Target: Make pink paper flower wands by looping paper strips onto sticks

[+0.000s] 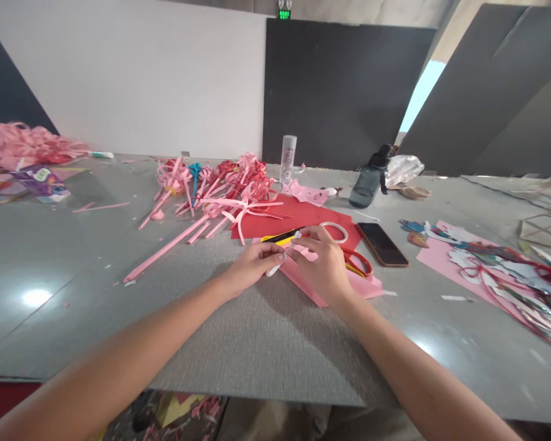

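Mid-frame, left hand [252, 264] & right hand [319, 263] both pinch a thin white stick [275, 267] over pink paper [303, 275] — rolling step, I'd judge; next needs firm, even fingertip pressure.

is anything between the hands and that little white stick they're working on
Nothing visible. The left hand and right hand both pinch the white stick directly, above the pink paper. The scissors and phone lie off to the right.

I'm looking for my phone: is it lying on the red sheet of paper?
No, the phone lies face up on the grey table, just right of the red paper and the scissors.
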Demonstrator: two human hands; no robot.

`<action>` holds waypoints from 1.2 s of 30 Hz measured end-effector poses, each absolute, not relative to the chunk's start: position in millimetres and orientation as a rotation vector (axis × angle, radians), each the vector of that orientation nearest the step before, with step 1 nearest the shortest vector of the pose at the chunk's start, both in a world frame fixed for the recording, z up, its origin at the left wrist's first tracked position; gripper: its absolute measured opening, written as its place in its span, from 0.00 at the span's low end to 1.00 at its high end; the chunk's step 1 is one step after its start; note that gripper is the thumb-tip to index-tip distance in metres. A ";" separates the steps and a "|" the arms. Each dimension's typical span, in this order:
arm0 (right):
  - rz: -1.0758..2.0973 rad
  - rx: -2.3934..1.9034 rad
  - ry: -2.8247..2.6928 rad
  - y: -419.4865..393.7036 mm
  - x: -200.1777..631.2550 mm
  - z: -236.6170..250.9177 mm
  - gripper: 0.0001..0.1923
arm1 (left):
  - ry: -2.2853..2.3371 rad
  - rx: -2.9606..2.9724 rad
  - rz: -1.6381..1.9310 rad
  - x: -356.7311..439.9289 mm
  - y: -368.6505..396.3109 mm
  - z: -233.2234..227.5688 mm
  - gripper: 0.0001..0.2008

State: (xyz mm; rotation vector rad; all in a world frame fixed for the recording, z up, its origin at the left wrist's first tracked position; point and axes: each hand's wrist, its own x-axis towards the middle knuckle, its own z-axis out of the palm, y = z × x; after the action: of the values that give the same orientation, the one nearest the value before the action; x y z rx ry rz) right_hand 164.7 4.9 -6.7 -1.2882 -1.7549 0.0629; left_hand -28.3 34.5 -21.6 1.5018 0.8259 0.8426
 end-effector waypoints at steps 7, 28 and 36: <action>0.263 -1.280 -1.802 3.2 163.6 -5.5 0.08 | 0.796 1.612 0.855 -27.6 33.0 -20.4 0.17; 0.356 -1.212 -1.992 9.8 171.3 1.7 0.11 | 0.732 1.665 0.808 -28.3 34.9 -24.0 0.15; 0.402 -1.172 -1.916 13.8 177.0 -0.5 0.08 | 0.804 1.599 0.845 -27.1 34.9 -23.5 0.14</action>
State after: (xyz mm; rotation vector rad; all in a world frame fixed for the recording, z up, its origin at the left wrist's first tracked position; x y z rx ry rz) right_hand 177.0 13.8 -0.5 -1.1715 -1.9160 0.4024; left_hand -27.1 34.9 -23.5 1.5991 0.8036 0.8445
